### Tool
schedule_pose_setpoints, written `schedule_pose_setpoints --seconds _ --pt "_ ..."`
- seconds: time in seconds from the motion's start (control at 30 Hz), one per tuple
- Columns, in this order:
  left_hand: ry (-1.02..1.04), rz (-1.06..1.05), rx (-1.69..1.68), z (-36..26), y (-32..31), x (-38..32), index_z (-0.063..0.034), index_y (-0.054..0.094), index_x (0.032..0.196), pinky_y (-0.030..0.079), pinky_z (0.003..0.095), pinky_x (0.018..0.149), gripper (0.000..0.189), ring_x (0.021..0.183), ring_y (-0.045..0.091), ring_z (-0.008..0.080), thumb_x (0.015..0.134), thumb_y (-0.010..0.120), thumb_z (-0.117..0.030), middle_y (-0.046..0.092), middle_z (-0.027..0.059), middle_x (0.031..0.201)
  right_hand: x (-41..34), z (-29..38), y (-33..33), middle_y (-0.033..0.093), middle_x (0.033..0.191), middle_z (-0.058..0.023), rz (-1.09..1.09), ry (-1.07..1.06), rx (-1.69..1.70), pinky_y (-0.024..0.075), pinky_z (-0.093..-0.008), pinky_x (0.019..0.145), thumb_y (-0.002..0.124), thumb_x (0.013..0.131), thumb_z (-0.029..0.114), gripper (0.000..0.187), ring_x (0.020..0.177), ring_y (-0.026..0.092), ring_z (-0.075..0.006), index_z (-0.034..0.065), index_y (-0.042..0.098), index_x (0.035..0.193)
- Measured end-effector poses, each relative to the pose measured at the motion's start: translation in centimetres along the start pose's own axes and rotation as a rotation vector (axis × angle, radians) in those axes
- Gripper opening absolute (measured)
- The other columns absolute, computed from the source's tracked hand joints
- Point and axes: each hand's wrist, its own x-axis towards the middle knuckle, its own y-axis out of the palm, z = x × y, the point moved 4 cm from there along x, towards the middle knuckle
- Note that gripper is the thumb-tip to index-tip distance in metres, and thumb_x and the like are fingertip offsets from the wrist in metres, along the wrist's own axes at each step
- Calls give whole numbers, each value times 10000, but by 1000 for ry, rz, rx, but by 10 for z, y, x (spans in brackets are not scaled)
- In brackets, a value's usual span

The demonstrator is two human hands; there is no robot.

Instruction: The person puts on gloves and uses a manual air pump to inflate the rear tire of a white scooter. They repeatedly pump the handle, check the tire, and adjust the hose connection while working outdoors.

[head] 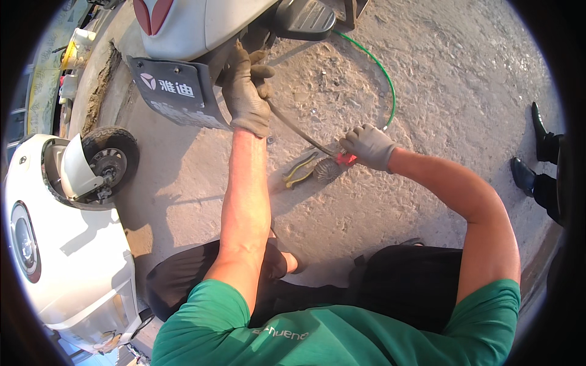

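Observation:
My left hand [248, 91], in a dirty grey work glove, reaches up under the white body panel [181, 27] of a scooter, beside its dark mudguard [171, 89], which bears writing. Its fingertips are partly in shadow; whether they grip anything is unclear. My gloved right hand [370, 147] is closed on a red tool [346, 158], mostly hidden by the fingers. A green hose [389, 82] runs to that hand, and a dark hose [297, 129] runs from near my left hand towards the red tool. Pliers with yellow and black handles [300, 170] lie on the ground beside a round ribbed metal part [327, 169].
A black footrest [306, 20] juts out above the ground. At left stands a white vehicle [78, 238] with its front wheel [110, 158]. A person's black shoes [523, 175] are at the right. The concrete ground [339, 206] is rough, with a crack at upper left.

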Motion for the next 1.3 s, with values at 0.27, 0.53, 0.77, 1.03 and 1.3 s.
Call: schedule_pose_setpoints --seconds 0.27,0.53,0.77,1.03,1.3 --pt "-57 26 -17 4 -6 7 -27 698 1154 339 198 391 494 611 651 69 1032 780 -499 778 96 1017 -11 2 -9 654 1361 -120 -25 65 36 550 -444 945 801 892 298 776 1232 674 -288 41 502 1560" --pt "-74 17 -1 5 -6 9 -41 698 1136 340 206 388 499 610 659 79 1023 782 -519 767 82 984 -7 -7 15 712 1270 -109 -9 94 8 543 -411 931 753 927 248 705 1235 687 -271 23 506 1547" --pt "-62 21 16 5 -6 8 -58 714 1112 326 215 395 466 565 604 69 1043 756 -517 747 64 880 -5 -7 11 746 1215 -73 96 123 -9 544 -407 922 742 940 259 666 1105 737 -254 31 533 1530" --pt "-37 16 14 4 -5 9 -42 730 1113 298 221 411 452 492 497 56 1074 723 -493 728 53 808 -7 -7 12 750 1217 -52 16 70 -116 537 -405 925 748 952 320 656 1096 735 -247 69 563 1529" --pt "-30 90 33 4 -3 7 -44 756 1084 283 228 407 495 438 416 55 1074 702 -536 700 38 711 -4 -11 17 750 1213 -60 102 113 -110 522 -408 941 738 956 317 653 1114 727 -254 66 558 1531"
